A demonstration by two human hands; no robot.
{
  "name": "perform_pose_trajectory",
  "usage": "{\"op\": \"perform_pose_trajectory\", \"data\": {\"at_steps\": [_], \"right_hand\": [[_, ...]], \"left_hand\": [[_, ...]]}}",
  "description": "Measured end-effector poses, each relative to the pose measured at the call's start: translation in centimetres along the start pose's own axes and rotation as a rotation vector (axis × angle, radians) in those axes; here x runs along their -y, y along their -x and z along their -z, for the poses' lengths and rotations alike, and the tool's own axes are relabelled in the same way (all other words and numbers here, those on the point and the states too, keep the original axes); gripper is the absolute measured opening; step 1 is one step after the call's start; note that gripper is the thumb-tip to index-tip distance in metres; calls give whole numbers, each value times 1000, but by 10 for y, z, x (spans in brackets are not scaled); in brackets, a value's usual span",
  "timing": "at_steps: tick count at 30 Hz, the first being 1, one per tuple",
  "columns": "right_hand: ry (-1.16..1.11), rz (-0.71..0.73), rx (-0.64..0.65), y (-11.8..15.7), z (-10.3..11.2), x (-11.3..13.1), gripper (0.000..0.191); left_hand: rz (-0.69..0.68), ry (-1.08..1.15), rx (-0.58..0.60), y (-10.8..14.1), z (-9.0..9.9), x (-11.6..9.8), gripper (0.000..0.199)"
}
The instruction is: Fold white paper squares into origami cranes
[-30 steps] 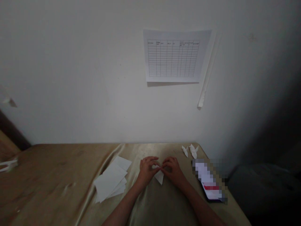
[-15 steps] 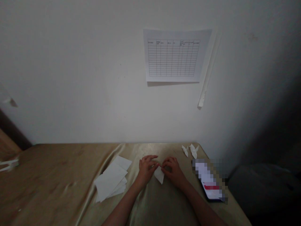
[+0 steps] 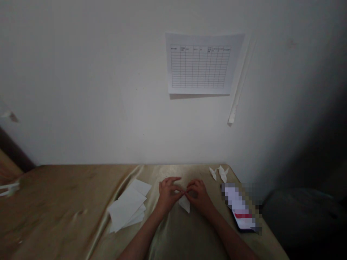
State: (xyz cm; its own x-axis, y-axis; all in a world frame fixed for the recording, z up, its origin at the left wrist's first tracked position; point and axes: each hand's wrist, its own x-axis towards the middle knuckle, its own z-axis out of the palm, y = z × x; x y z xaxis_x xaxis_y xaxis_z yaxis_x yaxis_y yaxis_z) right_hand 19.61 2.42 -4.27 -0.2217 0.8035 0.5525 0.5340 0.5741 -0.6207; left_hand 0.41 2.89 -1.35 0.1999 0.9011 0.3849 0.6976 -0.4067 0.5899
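A small folded white paper (image 3: 184,204) is between my two hands, its pointed lower end showing below the fingertips. My left hand (image 3: 169,193) pinches its upper part between thumb and index finger, the other fingers raised. From the right, my right hand (image 3: 197,194) pinches the same paper, its fingertips touching those of my left hand. The paper's top edge is hidden by the fingers. On the left lies a fanned stack of white paper sheets (image 3: 128,206). Two small folded paper shapes, one narrow (image 3: 213,174) and one wider (image 3: 223,174), lie at the back right.
A phone (image 3: 241,209) with a lit, partly pixelated screen lies on the cloth-covered table (image 3: 67,206) at the right. A printed table sheet (image 3: 200,66) and a paper strip (image 3: 240,86) hang on the wall. White objects (image 3: 10,188) sit at the far left edge.
My fingertips have come together at the top of the folded paper. Its lower tip has shifted slightly to the right and down.
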Motion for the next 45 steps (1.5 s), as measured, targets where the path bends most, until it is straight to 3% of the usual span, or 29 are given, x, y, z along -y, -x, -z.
{"op": "perform_pose_trajectory", "data": {"at_steps": [17,25,34,39,45], "right_hand": [[209,-68,131,-2,10,14,15],[263,-127,119,0,7,4,16],[206,-206,46,0,13,-8,12],[221,-215,82,1,17,-8,12],[276,-200,108,1,14,-13,12]], "left_hand": [[51,-65,7,1,3,-1,10],[21,-63,-4,1,1,6,22],[86,-123,118,1,10,10,21],[154,-140,210,1,14,3,19],[163,-155,224,2,12,0,17]]}}
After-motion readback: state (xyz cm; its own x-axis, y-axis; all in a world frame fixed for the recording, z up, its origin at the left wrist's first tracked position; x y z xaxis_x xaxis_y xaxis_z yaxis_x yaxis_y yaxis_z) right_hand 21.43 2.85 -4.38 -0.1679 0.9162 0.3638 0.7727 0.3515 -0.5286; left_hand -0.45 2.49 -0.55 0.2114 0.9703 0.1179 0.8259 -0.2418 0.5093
